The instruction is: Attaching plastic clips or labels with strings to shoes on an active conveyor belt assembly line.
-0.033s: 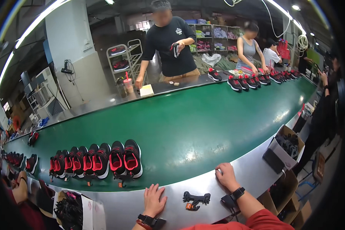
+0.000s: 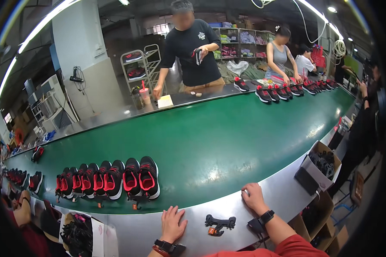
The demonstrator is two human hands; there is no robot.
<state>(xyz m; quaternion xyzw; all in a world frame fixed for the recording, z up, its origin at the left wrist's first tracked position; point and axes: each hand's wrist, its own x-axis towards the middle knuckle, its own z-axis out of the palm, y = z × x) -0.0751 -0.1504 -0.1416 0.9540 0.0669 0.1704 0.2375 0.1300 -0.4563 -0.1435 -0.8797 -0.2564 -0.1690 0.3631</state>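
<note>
My left hand lies flat on the metal edge of the bench with its fingers spread and nothing in it. Farther right, my right hand rests on the same edge, its fingers curled in; nothing shows in its grasp. Between the two, on the metal, lies a black plastic shoe hanger with an orange tag, touched by neither hand. Black sneakers with red linings stand in pairs in a row on the green belt, left of and beyond my left hand. Hangers with orange tags show at the heels of some.
A white box of black hangers stands at the lower left, another carton of hangers at the right beside a black flat object. Across the green belt, a person in black holds a shoe. More sneakers line the far side.
</note>
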